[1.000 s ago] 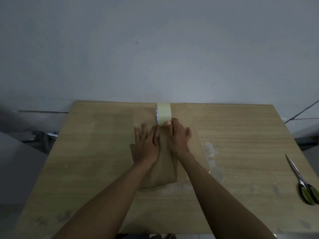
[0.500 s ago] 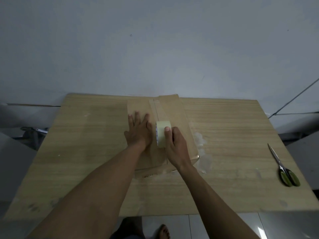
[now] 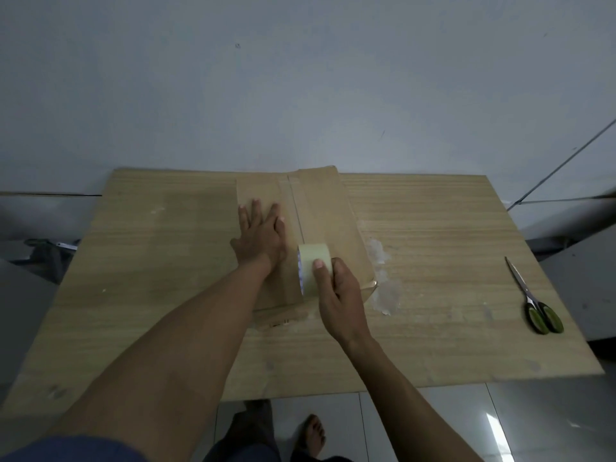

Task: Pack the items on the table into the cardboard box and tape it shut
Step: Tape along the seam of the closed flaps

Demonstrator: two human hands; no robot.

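Observation:
A closed brown cardboard box (image 3: 328, 208) lies in the middle of the wooden table (image 3: 450, 228), its top flaps meeting in a centre seam. My left hand (image 3: 260, 236) lies flat with straight fingers on the left flap and presses it down. My right hand (image 3: 340, 291) grips a roll of pale tape (image 3: 311, 265), thumb on top, at the near end of the seam. A strip of tape runs along the seam from the roll toward the far edge of the box.
Green-handled scissors (image 3: 533, 301) lie near the right edge of the table. Whitish residue (image 3: 380, 258) marks the wood just right of the box. A grey wall rises behind the table. My bare feet (image 3: 311, 431) stand on the tiled floor below the near edge.
My right hand has drawn the tape roll from the far end of the box back along the seam to the near end. My left hand stays flat on the left flap.

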